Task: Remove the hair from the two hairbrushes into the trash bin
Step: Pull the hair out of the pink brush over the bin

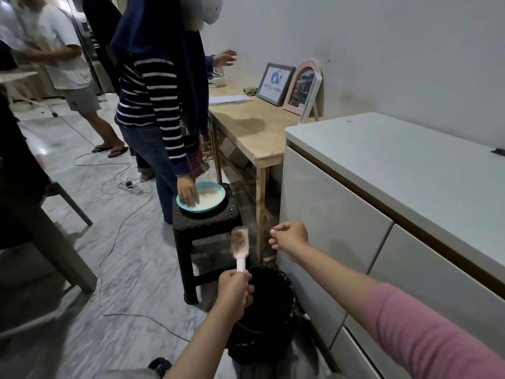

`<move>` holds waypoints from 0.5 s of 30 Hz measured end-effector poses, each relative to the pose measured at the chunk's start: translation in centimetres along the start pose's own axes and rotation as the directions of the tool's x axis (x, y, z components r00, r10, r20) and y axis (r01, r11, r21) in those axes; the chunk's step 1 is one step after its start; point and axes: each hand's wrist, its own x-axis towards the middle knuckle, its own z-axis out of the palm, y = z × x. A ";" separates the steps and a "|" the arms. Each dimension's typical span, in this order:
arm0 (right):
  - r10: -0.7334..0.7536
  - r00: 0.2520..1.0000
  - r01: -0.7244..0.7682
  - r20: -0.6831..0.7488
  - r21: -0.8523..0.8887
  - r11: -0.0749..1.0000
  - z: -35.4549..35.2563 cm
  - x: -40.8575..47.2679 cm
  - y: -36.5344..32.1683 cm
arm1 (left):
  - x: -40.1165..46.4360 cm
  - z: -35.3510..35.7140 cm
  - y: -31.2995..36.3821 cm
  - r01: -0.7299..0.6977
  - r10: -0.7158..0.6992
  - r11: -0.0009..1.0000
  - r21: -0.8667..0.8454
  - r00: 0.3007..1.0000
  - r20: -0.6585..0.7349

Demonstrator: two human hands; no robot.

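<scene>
One hairbrush (240,243) in play: left hand (236,289) grips its handle, head up, hair-clogged, over the black trash bin (269,318) beside the cabinet's (336,220) front edge. Right hand (289,236) hangs near the brush, fingertips pinched together, maybe on strands, too fine to tell. Next, I reckon: drop over bin, re-pinch; second brush not visible.
</scene>
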 end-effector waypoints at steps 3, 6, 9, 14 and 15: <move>0.020 0.999 -0.020 -0.032 0.019 1.000 -1.0 0.6 0.1 | 1.4 -1.5 0.0 0.062 -0.074 0.988 -0.145 0.994 -0.076; 0.036 0.996 -0.033 -0.076 0.029 0.999 -2.4 1.5 0.6 | 2.6 -3.3 -0.3 0.050 -0.072 0.990 -0.129 0.982 -0.174; 0.045 0.992 -0.048 -0.116 -0.025 0.999 -3.4 2.5 1.6 | 3.2 -4.8 -0.1 0.038 -0.058 0.996 -0.086 0.969 -0.240; 0.061 0.991 -0.081 -0.118 -0.171 0.982 -3.5 3.8 3.6 | 3.6 -5.3 0.3 0.019 -0.016 1.000 0.012 0.980 -0.196; 0.065 0.991 -0.087 -0.119 -0.191 0.978 -3.4 4.0 3.8 | 3.6 -5.2 0.5 0.007 -0.002 1.000 0.026 0.983 -0.181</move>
